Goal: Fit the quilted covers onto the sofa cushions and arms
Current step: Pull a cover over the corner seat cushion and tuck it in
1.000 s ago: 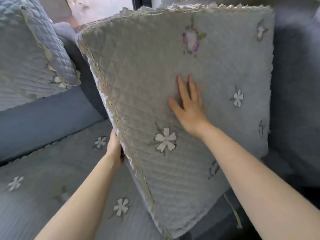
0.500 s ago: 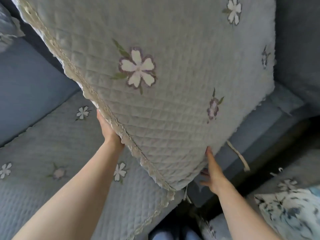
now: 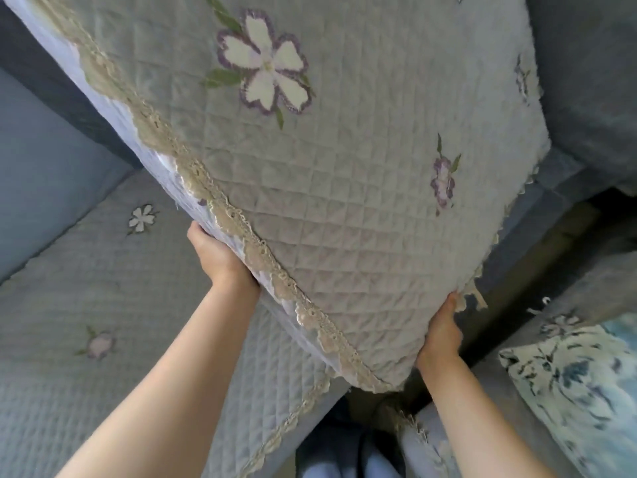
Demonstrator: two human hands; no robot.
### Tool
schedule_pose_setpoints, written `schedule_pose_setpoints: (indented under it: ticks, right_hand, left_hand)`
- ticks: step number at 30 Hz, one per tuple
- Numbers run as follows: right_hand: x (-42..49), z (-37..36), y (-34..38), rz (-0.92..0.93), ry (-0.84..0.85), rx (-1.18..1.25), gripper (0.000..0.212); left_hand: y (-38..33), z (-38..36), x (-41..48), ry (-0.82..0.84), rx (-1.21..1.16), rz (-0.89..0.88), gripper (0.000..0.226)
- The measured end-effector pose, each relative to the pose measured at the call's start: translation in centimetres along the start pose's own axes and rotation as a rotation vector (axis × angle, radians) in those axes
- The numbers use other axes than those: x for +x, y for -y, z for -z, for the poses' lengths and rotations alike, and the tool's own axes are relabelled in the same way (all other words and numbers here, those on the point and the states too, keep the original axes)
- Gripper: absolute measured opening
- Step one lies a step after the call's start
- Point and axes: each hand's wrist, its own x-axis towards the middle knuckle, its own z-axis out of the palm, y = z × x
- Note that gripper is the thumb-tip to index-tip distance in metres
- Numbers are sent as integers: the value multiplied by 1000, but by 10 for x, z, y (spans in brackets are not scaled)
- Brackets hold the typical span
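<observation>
The covered cushion (image 3: 344, 201) fills the upper centre, raised and tilted above the seat cover (image 3: 86, 305) at lower left. It looks about to be set in place, which calls for lowering it squarely. The right hand (image 3: 441, 332) curls its grip round the lower-right edge; the left hand (image 3: 220, 257) props the lace edge, fingers hidden behind it, so I cannot tell its grip. The cushion's top is cut off.

A blue-and-white patterned pillow (image 3: 579, 384) lies lower right; blue trouser legs (image 3: 322, 465) show below.
</observation>
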Motion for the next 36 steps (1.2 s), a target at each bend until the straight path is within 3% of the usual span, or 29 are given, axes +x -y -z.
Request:
schedule_pose_setpoints:
  ticks: [4, 7, 10, 14, 18, 20, 23, 25, 29, 32, 36]
  right_hand:
    - [-12, 88, 23, 104, -226, -31, 85]
    - [-17, 124, 37, 172, -386, -81, 83]
    - [-1, 146, 44, 128, -374, -296, 81]
    - [20, 146, 45, 117, -221, -524, 69]
    - [32, 133, 51, 15, 25, -290, 78]
    - [34, 129, 57, -32, 86, -193, 82]
    - [27, 117, 69, -17, 3, -137, 83]
    - [16, 111, 77, 6, -45, -99, 76]
    - [16, 106, 80, 46, 66, -77, 73]
    - [34, 98, 69, 154, -15, -120, 87]
    - [54, 91, 81, 179, -81, -170, 78]
  left_hand:
    - [27, 7, -59, -80, 172, 298, 29]
    - [53, 20, -75, -78, 433, 451, 40]
    - [71, 30, -82, 29, 492, 540, 37]
    - [87, 35, -69, 111, 476, 498, 55]
    - [100, 29, -53, 145, 459, 491, 75]
    - [105, 27, -49, 124, 443, 488, 75]
    - [108, 22, -46, 104, 368, 452, 55]
    - [102, 21, -44, 145, 353, 415, 53]
    - [100, 27, -17, 160, 314, 336, 54]
    - [109, 30, -6, 169, 318, 358, 48]
    - [106, 12, -11, 82, 387, 407, 40]
